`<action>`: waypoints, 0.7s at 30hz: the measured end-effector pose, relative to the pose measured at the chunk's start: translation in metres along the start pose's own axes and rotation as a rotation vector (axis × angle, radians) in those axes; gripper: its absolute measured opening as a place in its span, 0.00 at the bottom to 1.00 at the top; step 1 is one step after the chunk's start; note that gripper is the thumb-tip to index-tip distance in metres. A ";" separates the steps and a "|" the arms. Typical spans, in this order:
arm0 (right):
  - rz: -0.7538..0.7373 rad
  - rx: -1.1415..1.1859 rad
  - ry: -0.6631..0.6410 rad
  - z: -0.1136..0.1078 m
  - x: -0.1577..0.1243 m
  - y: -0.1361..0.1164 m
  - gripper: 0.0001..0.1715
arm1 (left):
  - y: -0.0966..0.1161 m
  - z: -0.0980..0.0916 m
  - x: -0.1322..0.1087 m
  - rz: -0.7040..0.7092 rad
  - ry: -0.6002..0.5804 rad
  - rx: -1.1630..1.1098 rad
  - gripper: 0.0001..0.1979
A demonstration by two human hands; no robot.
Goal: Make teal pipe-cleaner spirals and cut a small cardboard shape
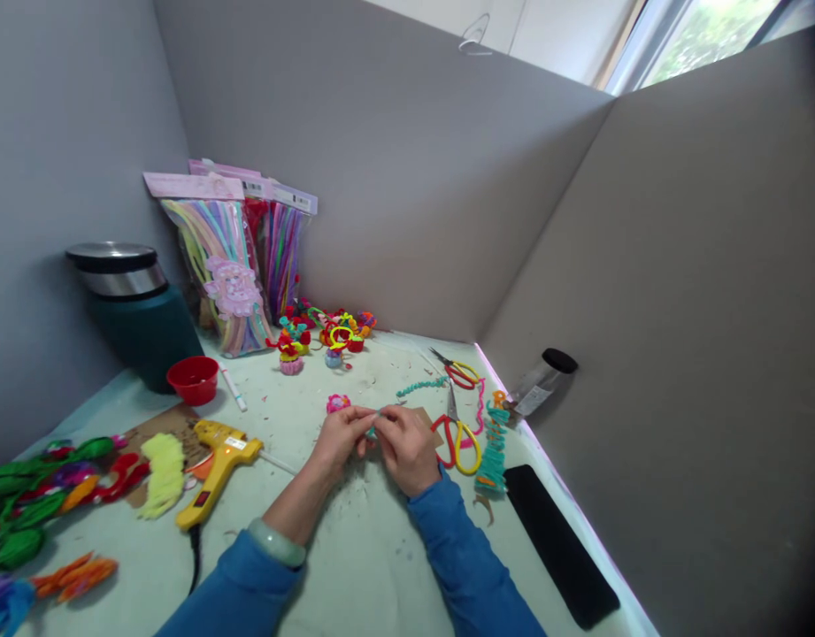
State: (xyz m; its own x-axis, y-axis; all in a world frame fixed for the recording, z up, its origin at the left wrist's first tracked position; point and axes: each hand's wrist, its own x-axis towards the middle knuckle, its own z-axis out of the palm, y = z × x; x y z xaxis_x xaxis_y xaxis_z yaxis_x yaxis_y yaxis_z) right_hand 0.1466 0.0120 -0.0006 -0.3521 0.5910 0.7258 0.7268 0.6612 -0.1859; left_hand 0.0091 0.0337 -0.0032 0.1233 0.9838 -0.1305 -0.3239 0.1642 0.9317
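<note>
My left hand [344, 435] and my right hand [407, 447] meet over the middle of the table, thumbs and fingertips pinched together. Between them is a small teal pipe cleaner piece [372, 432], mostly hidden by the fingers. Just beyond my left hand lies a small pink flower-like piece [338, 403]. Right of my right hand are scissors with red and yellow handles [469, 449] and a scrap of brown card [426, 423]. A second pair of scissors [461, 375] rests farther back, near a twisted teal pipe cleaner [423, 387].
At left are a yellow glue gun [219, 469], a red cup [193, 382], a dark teal bottle [138, 327] and colourful pipe cleaner shapes [55, 487]. Bags of pipe cleaners [225, 265] lean at the back. A black case [559, 544] and a clear bottle [543, 387] are right.
</note>
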 end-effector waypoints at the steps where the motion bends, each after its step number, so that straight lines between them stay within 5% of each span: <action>1: -0.003 -0.021 0.008 0.000 0.000 -0.001 0.13 | 0.000 0.000 0.000 0.000 -0.005 -0.009 0.14; 9: 0.035 -0.047 0.077 0.000 0.000 -0.008 0.12 | -0.002 0.004 -0.001 0.005 0.000 -0.008 0.12; 21: -0.139 0.299 0.081 -0.001 0.005 -0.030 0.11 | -0.003 0.005 -0.002 0.082 0.083 -0.065 0.12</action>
State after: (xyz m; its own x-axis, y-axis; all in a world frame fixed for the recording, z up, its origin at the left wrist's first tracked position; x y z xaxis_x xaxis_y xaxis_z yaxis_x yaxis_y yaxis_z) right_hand 0.1242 -0.0052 0.0094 -0.3792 0.4547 0.8059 0.4657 0.8464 -0.2584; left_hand 0.0147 0.0312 -0.0035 0.0169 0.9962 -0.0849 -0.3899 0.0847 0.9170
